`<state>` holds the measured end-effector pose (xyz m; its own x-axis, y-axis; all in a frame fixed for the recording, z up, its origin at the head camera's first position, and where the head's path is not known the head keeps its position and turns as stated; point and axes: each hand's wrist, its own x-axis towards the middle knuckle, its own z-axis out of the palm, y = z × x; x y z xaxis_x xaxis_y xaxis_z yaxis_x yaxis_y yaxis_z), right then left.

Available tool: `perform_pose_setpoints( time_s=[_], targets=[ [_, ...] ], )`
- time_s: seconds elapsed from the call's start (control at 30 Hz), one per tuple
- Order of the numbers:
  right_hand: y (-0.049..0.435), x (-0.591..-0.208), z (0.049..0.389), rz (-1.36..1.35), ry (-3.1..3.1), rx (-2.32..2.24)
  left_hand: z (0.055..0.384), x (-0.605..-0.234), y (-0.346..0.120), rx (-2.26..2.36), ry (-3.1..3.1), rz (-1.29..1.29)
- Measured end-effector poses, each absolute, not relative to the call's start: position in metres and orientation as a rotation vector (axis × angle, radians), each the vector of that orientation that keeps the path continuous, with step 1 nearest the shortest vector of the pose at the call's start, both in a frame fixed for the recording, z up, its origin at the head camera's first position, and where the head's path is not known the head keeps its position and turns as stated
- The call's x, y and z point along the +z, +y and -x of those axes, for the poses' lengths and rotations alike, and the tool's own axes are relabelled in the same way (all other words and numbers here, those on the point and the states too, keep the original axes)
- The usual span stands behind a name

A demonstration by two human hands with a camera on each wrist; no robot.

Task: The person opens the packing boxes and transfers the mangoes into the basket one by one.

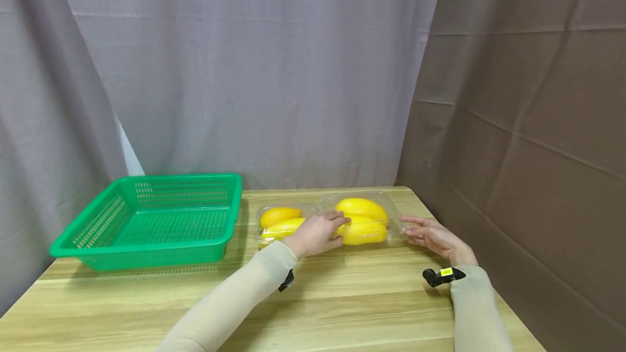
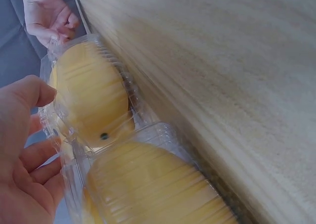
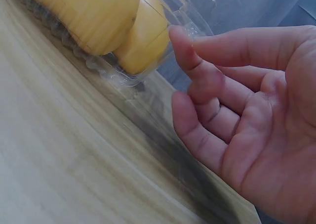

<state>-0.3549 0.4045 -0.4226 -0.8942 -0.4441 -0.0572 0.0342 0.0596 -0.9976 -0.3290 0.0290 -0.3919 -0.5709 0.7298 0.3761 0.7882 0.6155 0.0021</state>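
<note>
Both hands at the clear plastic clamshell box (image 1: 329, 221) of yellow mangoes (image 1: 363, 208), back-centre of the pale wooden table (image 1: 342, 308).

Head view: left hand (image 1: 317, 234) lies on top of the box, fingers fairly straight, pressing across the lid between its two halves. Right hand (image 1: 433, 237) sits at the box's right end, fingers extended and loose, tips at or just off the plastic edge; contact cannot be confirmed. Green perforated plastic basket (image 1: 151, 221) stands to the left of the box, apart from it, nothing visible inside. Grey curtain (image 1: 254, 69) behind, brown cloth (image 1: 538, 96) at right. Judgement: early stage. Box looks shut and lies flat on the table, fruit all inside, nothing moved to the basket.

Left wrist view: left hand (image 2: 22, 155) open, fingers spread beside the ribbed lid (image 2: 94, 100), gripping nothing. A small dark spot shows on one mango, not seen from the head. Right hand (image 2: 49, 16) visible beyond the far end.

Right wrist view: right hand (image 3: 247, 115) relaxed, palm showing, fingers gently curved and holding nothing; a small gap appears between fingertips and the box corner (image 3: 133, 51), which the head view leaves unclear.
</note>
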Motion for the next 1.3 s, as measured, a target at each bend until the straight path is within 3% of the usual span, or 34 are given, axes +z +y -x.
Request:
perform_pose_setpoints(
  time_s=[0.8, 1.3],
  targets=[
    [0.401, -0.407, 0.341, 0.283, 2.166, -1.635, 0.326, -0.397, 0.033, -0.274, -2.492, 1.151],
    [0.361, -0.421, 0.346, 0.093, 1.955, -1.760, 0.336, -0.401, 0.038, -0.367, -2.532, 1.082]
  ],
)
